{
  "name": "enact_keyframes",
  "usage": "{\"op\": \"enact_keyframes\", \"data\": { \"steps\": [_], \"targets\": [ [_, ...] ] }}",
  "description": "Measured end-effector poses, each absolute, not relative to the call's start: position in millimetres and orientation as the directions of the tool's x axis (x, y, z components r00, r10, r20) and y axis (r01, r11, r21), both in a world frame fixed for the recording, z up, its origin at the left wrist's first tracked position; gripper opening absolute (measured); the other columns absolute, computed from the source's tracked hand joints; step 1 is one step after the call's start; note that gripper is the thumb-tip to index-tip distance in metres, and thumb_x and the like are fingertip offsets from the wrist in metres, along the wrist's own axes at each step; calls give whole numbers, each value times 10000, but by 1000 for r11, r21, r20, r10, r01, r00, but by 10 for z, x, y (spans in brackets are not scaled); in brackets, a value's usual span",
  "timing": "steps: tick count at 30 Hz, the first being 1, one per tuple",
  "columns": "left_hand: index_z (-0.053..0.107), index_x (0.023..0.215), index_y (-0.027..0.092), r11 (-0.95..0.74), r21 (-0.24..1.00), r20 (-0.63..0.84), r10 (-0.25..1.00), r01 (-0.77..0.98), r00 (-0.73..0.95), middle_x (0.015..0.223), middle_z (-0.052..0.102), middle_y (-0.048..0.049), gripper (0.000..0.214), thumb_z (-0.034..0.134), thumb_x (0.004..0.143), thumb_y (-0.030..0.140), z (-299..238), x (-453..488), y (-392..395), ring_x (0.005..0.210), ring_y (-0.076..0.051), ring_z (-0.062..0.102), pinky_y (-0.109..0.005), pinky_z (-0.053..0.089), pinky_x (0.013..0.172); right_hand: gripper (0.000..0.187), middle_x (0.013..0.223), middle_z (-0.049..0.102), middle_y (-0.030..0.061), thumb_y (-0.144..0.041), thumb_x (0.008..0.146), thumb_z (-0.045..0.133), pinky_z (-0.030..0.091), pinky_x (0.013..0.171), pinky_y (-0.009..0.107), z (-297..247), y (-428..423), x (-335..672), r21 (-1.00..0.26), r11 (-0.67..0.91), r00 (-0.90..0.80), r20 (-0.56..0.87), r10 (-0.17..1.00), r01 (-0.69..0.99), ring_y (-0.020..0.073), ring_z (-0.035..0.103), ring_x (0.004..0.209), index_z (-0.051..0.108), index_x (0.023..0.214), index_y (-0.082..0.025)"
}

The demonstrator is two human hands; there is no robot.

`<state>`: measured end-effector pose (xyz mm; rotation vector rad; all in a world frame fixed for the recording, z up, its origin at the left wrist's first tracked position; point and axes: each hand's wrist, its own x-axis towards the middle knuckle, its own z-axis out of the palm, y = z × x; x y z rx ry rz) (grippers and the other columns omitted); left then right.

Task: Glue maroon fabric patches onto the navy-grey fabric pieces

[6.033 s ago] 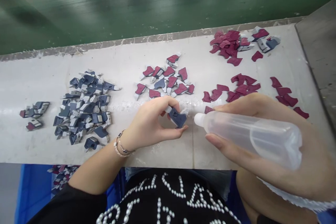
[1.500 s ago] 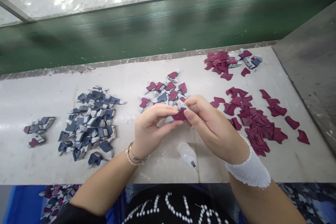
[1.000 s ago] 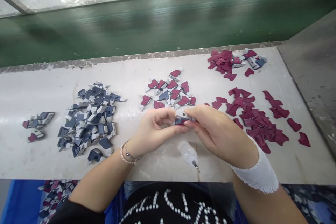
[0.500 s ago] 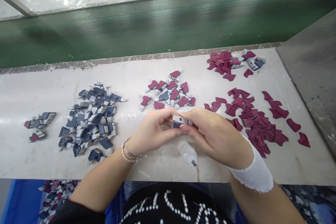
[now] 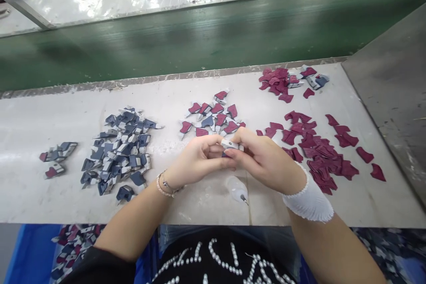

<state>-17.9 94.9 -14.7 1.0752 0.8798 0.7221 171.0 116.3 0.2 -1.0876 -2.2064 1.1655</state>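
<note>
Between both hands is a small grey and navy plastic piece [image 5: 229, 143], its grey face with a round hole turned up. My right hand [image 5: 266, 155] pinches it between thumb and fingers. My left hand [image 5: 199, 157] closes round its left end, and its fingertips are partly hidden. Just below the hands a translucent squeeze bottle [image 5: 237, 188] with a metal tip lies on the white worktop [image 5: 199, 211]. Beyond the fingers sits a group of grey pieces, most with maroon faces [image 5: 220, 119].
To the left lies a heap of navy and grey pieces [image 5: 120, 151], with several more [image 5: 55, 171] farther left. Loose maroon inserts [image 5: 326, 159] spread on the right, and another pile [image 5: 274, 80] lies behind. A green belt [image 5: 199, 40] runs along the back; a metal panel [image 5: 392, 66] bounds the right.
The held piece has tilted, and my right hand's thumb and fingers have shifted on it. My left hand's fingers have loosened slightly. The whole view has shifted a little.
</note>
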Motion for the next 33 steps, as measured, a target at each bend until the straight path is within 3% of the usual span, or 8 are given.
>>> {"op": "enact_keyframes", "data": {
  "steps": [8, 14, 16, 19, 23, 25, 28, 33],
  "targets": [
    [591, 951, 156, 663, 696, -428, 693, -277, 580, 744, 722, -19, 417, 872, 643, 153, -194, -311, 1067, 832, -183, 757, -166, 569, 630, 363, 688, 537, -41, -507, 1027, 319, 406, 596, 291, 177, 1196, 1935, -863, 179, -437, -54, 898, 473, 154, 536, 624, 539, 1070, -222],
    [525, 1236, 157, 559, 785, -400, 787, -268, 470, 1113, 728, -145, 586, 815, 726, 177, -71, -321, 1175, 1029, -211, 724, -199, 571, 786, 329, 833, 636, 0, -517, 948, 531, 495, 698, 321, 188, 923, 2188, -897, 168, -568, -106, 816, 409, 171, 606, 752, 602, 1063, -218],
    [386, 1420, 183, 486, 862, -401, 827, -143, 394, 1262, 662, -170, 725, 757, 803, 264, 69, -327, 1170, 1143, -239, 672, -283, 557, 904, 474, 1008, 671, 37, -502, 803, 736, 520, 825, 358, 78, 782, 2163, -912, 160, -637, -131, 760, 378, 208, 632, 921, 601, 1152, -213],
    [314, 1487, 243, 277, 910, -331, 933, 309, 138, 1426, 539, -173, 752, 687, 852, 392, 325, -503, 1055, 1189, -276, 631, -405, 524, 976, 573, 1178, 661, 63, -332, 686, 860, 486, 975, 409, -141, 616, 2040, -917, 175, -677, -127, 725, 359, 247, 598, 1106, 615, 1192, -220],
    [605, 1227, 244, 169, 466, -150, 983, 869, -111, 1222, 669, -105, 406, 583, 885, 463, 547, -1070, 677, 1094, -304, 640, -433, 527, 908, 314, 1146, 674, 75, -245, 844, 702, 466, 1013, 449, -325, 519, 1923, -919, 158, -649, -125, 750, 360, 252, 592, 1136, 634, 1149, -218],
    [653, 1123, 259, 154, 309, -287, 956, 939, -62, 1153, 690, -68, 299, 580, 879, 415, 541, -1346, 443, 1060, -300, 647, -414, 531, 878, 359, 1154, 667, 90, -305, 888, 650, 508, 946, 459, -325, 505, 1938, -922, 121, -631, -151, 761, 367, 258, 620, 1082, 567, 1229, -224],
    [637, 1173, 288, 78, 228, -405, 914, 971, 22, 1237, 651, -44, 307, 568, 878, 340, 388, -1526, 157, 1120, -297, 625, -403, 528, 898, 435, 1048, 687, 75, -384, 941, 559, 561, 773, 425, -249, 504, 2021, -929, 42, -612, -209, 763, 368, 234, 665, 860, 414, 1319, -223],
    [615, 1179, 179, 88, 128, -183, 981, 988, -63, 1191, 666, -126, 309, 454, 915, 195, 27, -1216, 6, 1075, -300, 643, -442, 526, 914, 431, 1188, 649, 70, -426, 970, 491, 558, 855, 433, -141, 540, 2141, -953, -14, -615, -206, 761, 303, 238, 666, 970, 399, 1367, -286]
  ]
}}
